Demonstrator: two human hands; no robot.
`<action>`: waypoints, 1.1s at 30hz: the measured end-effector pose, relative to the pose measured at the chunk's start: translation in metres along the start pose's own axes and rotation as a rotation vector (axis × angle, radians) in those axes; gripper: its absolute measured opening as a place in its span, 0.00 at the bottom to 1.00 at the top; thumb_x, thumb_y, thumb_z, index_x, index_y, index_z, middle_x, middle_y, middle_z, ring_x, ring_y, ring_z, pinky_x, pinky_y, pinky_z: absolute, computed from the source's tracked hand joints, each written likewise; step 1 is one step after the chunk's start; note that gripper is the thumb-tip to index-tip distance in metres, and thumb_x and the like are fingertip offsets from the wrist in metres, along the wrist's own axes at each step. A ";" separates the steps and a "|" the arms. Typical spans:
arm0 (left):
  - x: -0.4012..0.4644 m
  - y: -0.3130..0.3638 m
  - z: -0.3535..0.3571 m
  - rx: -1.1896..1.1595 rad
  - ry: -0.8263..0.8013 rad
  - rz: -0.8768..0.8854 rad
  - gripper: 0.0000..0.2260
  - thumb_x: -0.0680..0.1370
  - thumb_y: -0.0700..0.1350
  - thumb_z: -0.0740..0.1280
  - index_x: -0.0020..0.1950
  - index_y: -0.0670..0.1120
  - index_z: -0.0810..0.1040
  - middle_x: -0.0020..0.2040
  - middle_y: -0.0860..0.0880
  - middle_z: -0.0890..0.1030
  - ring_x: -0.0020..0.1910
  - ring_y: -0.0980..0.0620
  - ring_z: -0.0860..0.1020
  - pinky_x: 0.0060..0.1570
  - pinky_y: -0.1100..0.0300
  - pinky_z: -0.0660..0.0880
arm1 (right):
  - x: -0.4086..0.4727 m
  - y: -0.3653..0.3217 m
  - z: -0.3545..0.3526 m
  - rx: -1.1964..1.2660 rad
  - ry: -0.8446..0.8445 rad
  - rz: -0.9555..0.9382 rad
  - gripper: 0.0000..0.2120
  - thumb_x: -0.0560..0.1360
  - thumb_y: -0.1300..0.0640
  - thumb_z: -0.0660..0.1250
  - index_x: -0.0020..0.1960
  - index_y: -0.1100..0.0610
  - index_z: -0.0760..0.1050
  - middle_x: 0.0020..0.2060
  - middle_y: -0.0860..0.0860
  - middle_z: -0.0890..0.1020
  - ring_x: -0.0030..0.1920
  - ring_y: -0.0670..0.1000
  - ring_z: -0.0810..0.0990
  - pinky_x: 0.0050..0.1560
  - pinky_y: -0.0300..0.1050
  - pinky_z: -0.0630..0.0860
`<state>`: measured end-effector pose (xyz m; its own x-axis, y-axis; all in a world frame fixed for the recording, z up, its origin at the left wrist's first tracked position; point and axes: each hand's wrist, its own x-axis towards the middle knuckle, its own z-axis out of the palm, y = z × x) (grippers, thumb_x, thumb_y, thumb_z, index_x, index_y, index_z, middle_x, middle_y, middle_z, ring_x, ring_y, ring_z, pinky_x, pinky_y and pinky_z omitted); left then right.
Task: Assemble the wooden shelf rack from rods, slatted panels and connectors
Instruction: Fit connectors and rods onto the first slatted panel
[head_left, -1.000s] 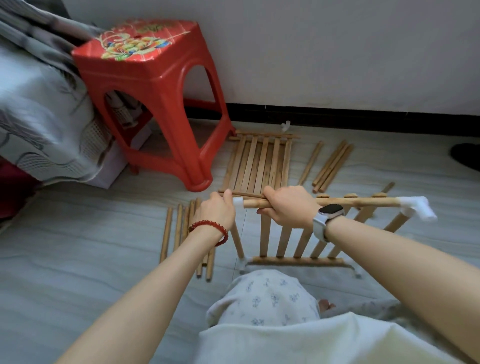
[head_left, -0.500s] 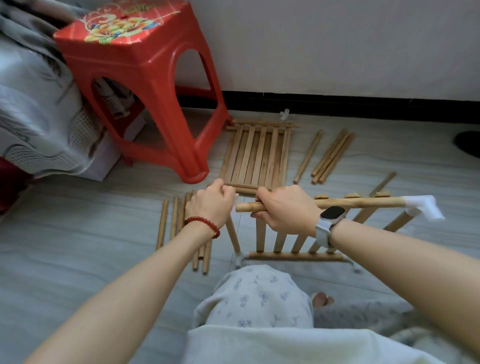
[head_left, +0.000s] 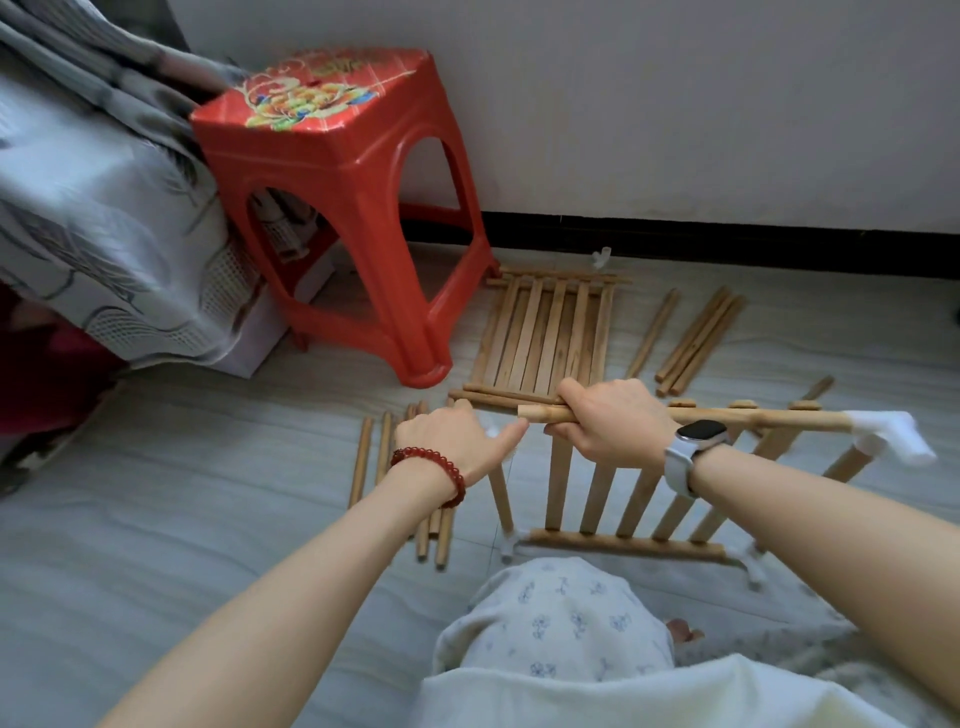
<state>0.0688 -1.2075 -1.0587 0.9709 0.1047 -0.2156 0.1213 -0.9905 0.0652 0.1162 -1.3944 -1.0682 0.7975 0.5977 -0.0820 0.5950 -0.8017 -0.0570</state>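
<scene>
Fingers of my right hand (head_left: 608, 418) wrap the top rod (head_left: 753, 417) of the upright slatted panel (head_left: 613, 493), which stands on the floor (head_left: 208, 493) before my knees. That rod's far end carries a white connector (head_left: 891, 441). My left hand (head_left: 449, 439) curls round a small white piece (head_left: 493, 431) by the rod's bare end. Behind, a second slatted panel (head_left: 550, 332) lies flat beside the red stool (head_left: 343, 171), with loose rods (head_left: 696, 338) nearby.

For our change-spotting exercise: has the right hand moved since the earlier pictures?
No, not noticeably. The right hand grips the top rod just in front of the near end of the flat slatted panel, as it did before.
</scene>
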 end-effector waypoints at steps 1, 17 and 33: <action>-0.001 0.000 -0.003 0.023 -0.044 -0.045 0.37 0.70 0.73 0.46 0.61 0.45 0.70 0.52 0.46 0.78 0.52 0.44 0.76 0.42 0.55 0.66 | 0.001 0.001 0.000 -0.006 -0.001 0.006 0.14 0.78 0.40 0.54 0.46 0.50 0.59 0.29 0.44 0.69 0.28 0.44 0.69 0.27 0.38 0.62; 0.040 0.055 -0.014 -0.721 0.158 -0.229 0.20 0.75 0.49 0.64 0.60 0.37 0.65 0.57 0.41 0.74 0.56 0.42 0.74 0.47 0.53 0.72 | 0.010 0.026 0.005 0.043 0.155 0.309 0.14 0.79 0.44 0.55 0.54 0.54 0.67 0.35 0.46 0.72 0.34 0.49 0.71 0.32 0.43 0.67; 0.068 -0.001 -0.021 -0.510 -0.170 0.445 0.32 0.73 0.47 0.70 0.74 0.54 0.61 0.71 0.53 0.69 0.68 0.55 0.68 0.64 0.67 0.65 | 0.010 0.033 0.005 0.057 0.129 0.269 0.14 0.79 0.44 0.55 0.56 0.54 0.66 0.32 0.45 0.70 0.32 0.49 0.72 0.32 0.44 0.68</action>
<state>0.1395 -1.1971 -1.0531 0.9100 -0.3581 -0.2089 -0.1585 -0.7661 0.6228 0.1430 -1.4146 -1.0761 0.9340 0.3565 0.0253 0.3571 -0.9280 -0.1060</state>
